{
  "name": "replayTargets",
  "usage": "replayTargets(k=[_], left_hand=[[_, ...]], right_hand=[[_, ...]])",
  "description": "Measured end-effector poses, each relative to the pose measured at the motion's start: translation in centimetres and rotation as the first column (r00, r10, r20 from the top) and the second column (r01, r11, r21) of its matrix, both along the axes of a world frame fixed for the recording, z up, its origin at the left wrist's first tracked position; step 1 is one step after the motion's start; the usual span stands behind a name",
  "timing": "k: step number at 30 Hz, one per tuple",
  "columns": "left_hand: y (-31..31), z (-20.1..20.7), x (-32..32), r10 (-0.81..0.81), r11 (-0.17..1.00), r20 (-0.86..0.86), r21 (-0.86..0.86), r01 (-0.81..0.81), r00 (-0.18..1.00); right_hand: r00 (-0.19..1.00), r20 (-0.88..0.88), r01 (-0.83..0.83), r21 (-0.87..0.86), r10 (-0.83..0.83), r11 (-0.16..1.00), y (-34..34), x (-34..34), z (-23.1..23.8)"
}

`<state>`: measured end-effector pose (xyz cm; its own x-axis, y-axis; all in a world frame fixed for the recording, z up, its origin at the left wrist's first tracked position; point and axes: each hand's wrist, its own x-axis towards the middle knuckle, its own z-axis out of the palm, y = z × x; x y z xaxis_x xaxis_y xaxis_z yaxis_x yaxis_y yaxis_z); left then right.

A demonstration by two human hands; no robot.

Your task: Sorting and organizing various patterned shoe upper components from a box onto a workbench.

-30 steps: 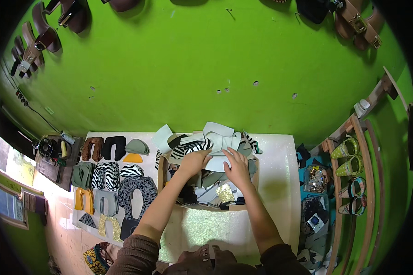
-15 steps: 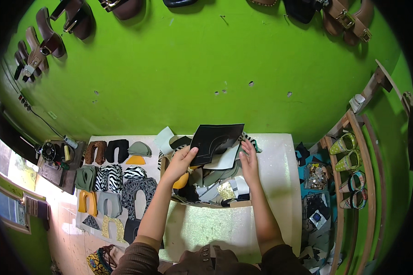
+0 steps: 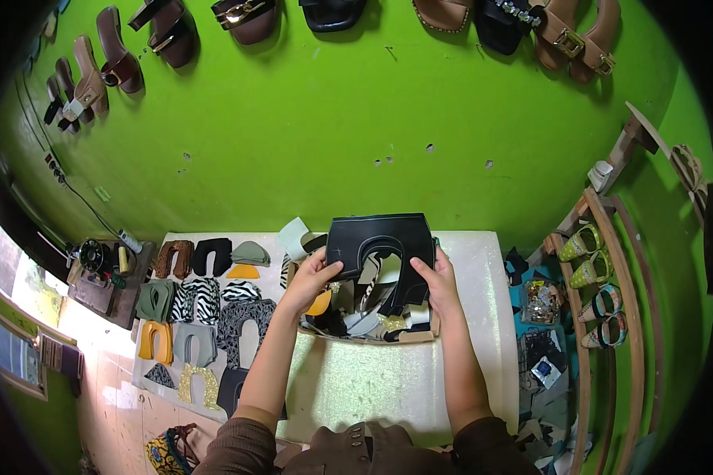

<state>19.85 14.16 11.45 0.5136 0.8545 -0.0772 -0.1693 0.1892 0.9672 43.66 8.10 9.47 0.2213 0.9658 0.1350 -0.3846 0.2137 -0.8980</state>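
We have a black, smooth, leather-like sheet with a deep arch-shaped cut-out at the centre of the frame, raised in front of a scrap-filled brown cardboard box. Its long axis runs left to right between our hands, its upper edge roughly level, and the cut-out faces the lower edge of the frame. Our left hand pinches its lower left corner, thumb on the face; our right hand holds its right edge, thumb likewise in front. Neither is nearer, since both touch it; the fingers behind are mostly hidden. The longer leg hangs on the right-hand side, over the box. Well apart, at left of the frame, lie stacked black arch-shaped pieces and mustard-yellow arch-shaped pieces on the pale, glittery tabletop.
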Motion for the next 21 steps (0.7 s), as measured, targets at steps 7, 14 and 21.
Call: replayTargets(k=[7, 14, 21], left_hand=[[-2.0, -1.0, 0.2, 0.068, 0.956, -0.089, 0.292, -0.040, 0.994], [-2.5, -1.1, -0.8, 0.009, 0.991, -0.067, 0.136, 0.000, 0.998], [-3.3, -2.1, -0.1, 0.130, 0.976, -0.203, 0.199, -0.089, 0.970]], right_hand=[[0.981, 0.191, -0.030, -0.038, 0.036, 0.999, -1.5, -0.7, 0.2], [0.987, -0.014, -0.159, -0.102, 0.158, 0.982, -2.4, -1.0, 0.7], [0.999, 0.003, -0.033, -0.210, 0.034, 0.977, -1.9, -1.0, -1.8]])
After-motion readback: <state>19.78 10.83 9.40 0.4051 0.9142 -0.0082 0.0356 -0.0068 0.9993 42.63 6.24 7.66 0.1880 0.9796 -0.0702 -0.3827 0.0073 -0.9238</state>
